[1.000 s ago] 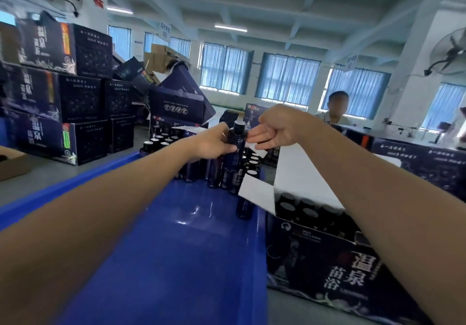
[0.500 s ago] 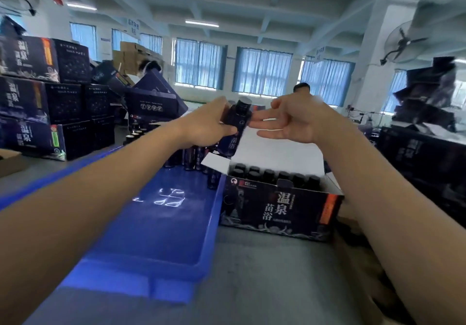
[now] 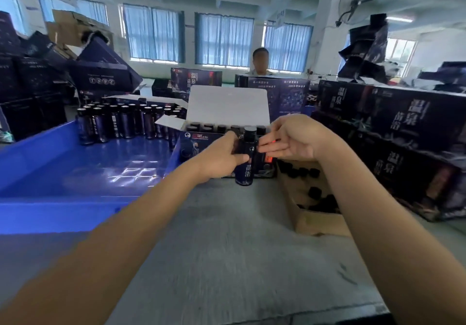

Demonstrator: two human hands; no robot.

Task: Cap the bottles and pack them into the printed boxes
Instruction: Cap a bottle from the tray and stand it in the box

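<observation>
My left hand (image 3: pixel 222 157) grips a dark capped bottle (image 3: pixel 247 158) upright, in front of the open printed box (image 3: pixel 201 143). My right hand (image 3: pixel 292 140) is just right of the bottle, fingers straight and pointing left, their tips at the bottle's side. The box's white lid (image 3: pixel 227 105) stands up, and several capped bottles (image 3: pixel 216 127) fill its back rows. More bottles (image 3: pixel 121 123) stand in a cluster at the far end of the blue tray (image 3: pixel 63 173). A brown cardboard box (image 3: pixel 315 221) on the right holds loose black caps (image 3: pixel 302 173).
Stacks of dark printed boxes (image 3: pixel 393 133) line the right side and others (image 3: pixel 37 82) pile up at the left. A person (image 3: pixel 261 62) sits behind boxes at the far side. The grey tabletop (image 3: pixel 227 249) spreads out in front of me.
My hands came down and toward me with the bottle, from above the tray to in front of the open box. My right hand's fingers straightened and left the cap.
</observation>
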